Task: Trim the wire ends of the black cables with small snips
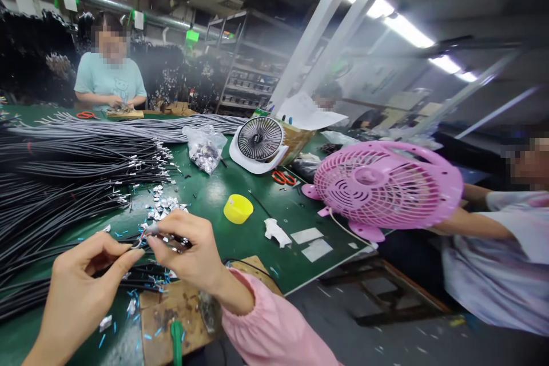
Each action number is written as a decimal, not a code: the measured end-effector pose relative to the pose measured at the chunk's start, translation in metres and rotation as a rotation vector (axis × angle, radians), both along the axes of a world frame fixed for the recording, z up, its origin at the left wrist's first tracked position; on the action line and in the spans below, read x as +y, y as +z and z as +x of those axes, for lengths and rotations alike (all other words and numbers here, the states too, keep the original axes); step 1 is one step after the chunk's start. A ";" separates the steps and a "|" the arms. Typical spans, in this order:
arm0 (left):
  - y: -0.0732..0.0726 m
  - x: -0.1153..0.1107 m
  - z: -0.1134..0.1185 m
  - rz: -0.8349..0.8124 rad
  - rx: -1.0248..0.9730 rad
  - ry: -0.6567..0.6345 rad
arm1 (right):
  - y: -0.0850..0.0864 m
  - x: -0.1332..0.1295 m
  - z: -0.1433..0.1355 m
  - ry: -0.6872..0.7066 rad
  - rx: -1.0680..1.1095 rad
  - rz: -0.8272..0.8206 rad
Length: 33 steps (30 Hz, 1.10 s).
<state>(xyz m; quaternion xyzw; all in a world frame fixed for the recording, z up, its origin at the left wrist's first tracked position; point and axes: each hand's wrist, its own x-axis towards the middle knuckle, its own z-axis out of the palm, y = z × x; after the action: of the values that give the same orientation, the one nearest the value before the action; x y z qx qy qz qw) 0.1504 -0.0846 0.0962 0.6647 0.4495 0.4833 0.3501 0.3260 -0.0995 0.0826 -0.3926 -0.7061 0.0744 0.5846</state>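
Observation:
My left hand (pixel 83 280) pinches a black cable near its stripped end, thumb against forefinger. Thin coloured wires (pixel 141 238) show in the small gap between my two hands. At the wire tips, my right hand (pixel 195 246) closes on a bit of silvery foil (pixel 151 229). Bundles of black cables (pixel 77 183) lie to the left, many with silvery ends. Loose foil scraps (pixel 165 206) and small blue bits are scattered just beyond my fingers. Below my hands is a stained wooden board (pixel 160 320) with a green-handled tool (pixel 176 337) on it.
On the green table (pixel 206 189) stand a yellow ring-shaped container (pixel 238 209), a white fan (pixel 257 143) and a pink fan (pixel 386 183). Orange scissors (pixel 283 178) and a bag of metal parts (pixel 206 151) lie farther back. Co-workers sit across and at the right.

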 end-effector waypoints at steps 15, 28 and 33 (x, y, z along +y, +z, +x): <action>-0.012 -0.001 0.002 0.050 0.037 -0.023 | 0.011 -0.004 -0.005 0.068 0.078 -0.358; 0.010 0.007 0.000 0.146 0.214 -0.176 | 0.006 0.014 0.007 0.656 0.587 -1.111; 0.005 0.006 -0.001 0.080 0.134 -0.135 | 0.019 0.007 0.000 0.372 0.635 -1.019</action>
<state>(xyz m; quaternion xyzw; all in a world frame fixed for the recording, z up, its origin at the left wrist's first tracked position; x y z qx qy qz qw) 0.1494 -0.0784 0.1016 0.7376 0.4065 0.4308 0.3244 0.3258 -0.0927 0.1012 -0.4512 -0.4305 0.6150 0.4826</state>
